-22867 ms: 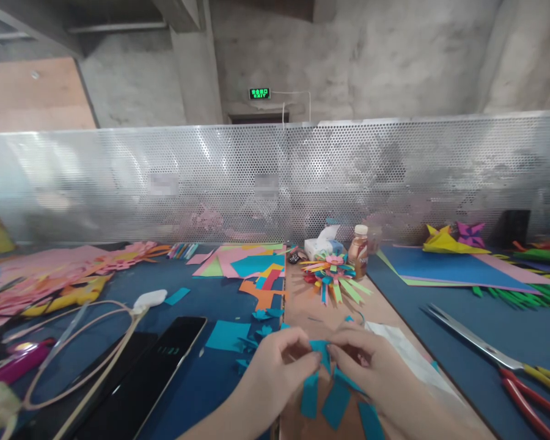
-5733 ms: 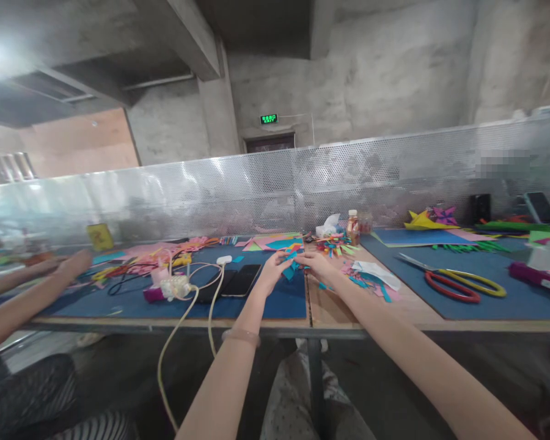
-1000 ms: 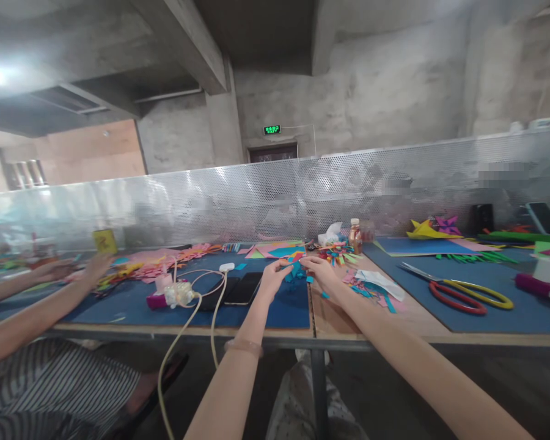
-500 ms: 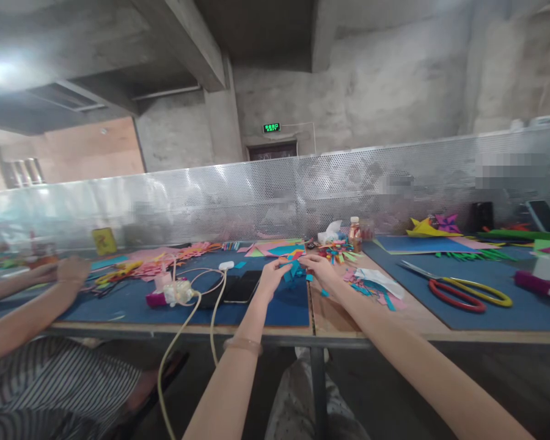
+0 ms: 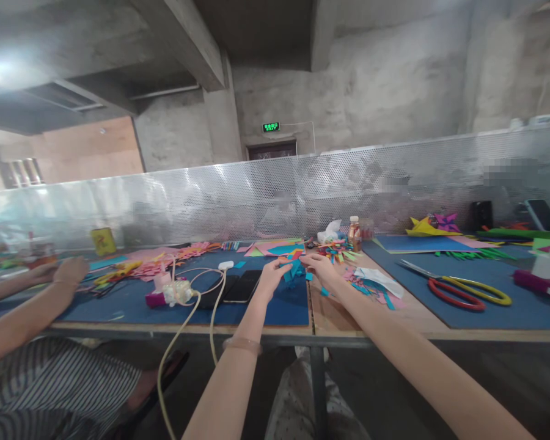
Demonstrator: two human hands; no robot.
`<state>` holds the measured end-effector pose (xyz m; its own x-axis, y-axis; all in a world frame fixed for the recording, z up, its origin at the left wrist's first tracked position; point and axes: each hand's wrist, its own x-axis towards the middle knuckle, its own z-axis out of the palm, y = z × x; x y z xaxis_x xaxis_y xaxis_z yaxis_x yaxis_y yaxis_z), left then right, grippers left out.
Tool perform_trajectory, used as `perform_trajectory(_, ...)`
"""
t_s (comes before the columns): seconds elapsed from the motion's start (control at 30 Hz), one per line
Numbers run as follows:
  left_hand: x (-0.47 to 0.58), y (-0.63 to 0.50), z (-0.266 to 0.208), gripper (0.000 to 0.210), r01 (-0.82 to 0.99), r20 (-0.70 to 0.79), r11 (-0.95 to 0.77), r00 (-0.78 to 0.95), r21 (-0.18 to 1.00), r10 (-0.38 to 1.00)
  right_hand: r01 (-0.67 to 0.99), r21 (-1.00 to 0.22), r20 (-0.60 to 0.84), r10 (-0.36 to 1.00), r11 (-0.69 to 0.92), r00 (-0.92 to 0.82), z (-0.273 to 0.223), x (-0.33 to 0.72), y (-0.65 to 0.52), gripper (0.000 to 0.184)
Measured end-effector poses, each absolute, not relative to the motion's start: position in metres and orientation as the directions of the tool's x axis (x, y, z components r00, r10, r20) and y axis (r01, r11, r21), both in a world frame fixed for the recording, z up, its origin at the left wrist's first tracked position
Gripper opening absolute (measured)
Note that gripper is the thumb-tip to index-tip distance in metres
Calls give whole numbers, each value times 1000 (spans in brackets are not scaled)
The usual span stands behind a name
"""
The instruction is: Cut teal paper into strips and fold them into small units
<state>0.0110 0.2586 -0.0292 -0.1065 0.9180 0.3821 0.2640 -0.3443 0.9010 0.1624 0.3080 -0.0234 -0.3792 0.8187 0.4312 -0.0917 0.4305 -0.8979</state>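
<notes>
Between my two hands is a small orange-red and blue paper piece (image 5: 296,254), too small to make out fully. My left hand (image 5: 274,274) pinches its left side with thumb and forefinger. The fingers of my right hand (image 5: 321,267) are closed on the right edge of that same piece. Just beneath them lies a cluster of small blue paper pieces (image 5: 294,272), partly hidden by the fingers. Several cut paper scraps (image 5: 364,288) are scattered right of my right hand, beside a crumpled white wrapper (image 5: 379,281).
Large scissors (image 5: 458,290) with red and yellow handles lie on the right mat. A bottle (image 5: 354,233) stands near the perforated metal screen (image 5: 187,201). Phones (image 5: 242,287) and a cabled power strip (image 5: 176,293) lie to the left. A co-worker's hands (image 5: 66,272) work at far left.
Almost nothing differs. My hands stay pinched on the paper piece, with only a slight shift of the fingers. The co-worker's hand at far left has moved slightly.
</notes>
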Motion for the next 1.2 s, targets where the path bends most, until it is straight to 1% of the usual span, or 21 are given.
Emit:
perform_trajectory(0.2,10,257,-27,26,284,382,-334,-133,899,915,19,-871,440,799,490,-410,-22,162,305,20)
perform_trajectory(0.33,8,257,-27,25,297,368,-313,-152,902,917,113,-829,440,763,548,-473,-22,159,303,20)
perform_trajectory(0.47,8,257,-28,25,299,352,-297,-148,907,924,170,-787,434,729,593,-530,-25,157,304,19)
perform_trajectory(0.8,8,257,-29,25,245,329,-291,-134,925,935,204,-730,423,666,652,-615,-26,158,305,21)
perform_trajectory(1.03,9,255,-28,24,200,321,-292,-133,935,938,265,-710,364,662,653,-656,-24,160,303,21)
perform_trajectory(1.2,10,256,-27,24,149,336,-319,-109,936,935,270,-697,321,625,665,-711,-27,162,303,19)
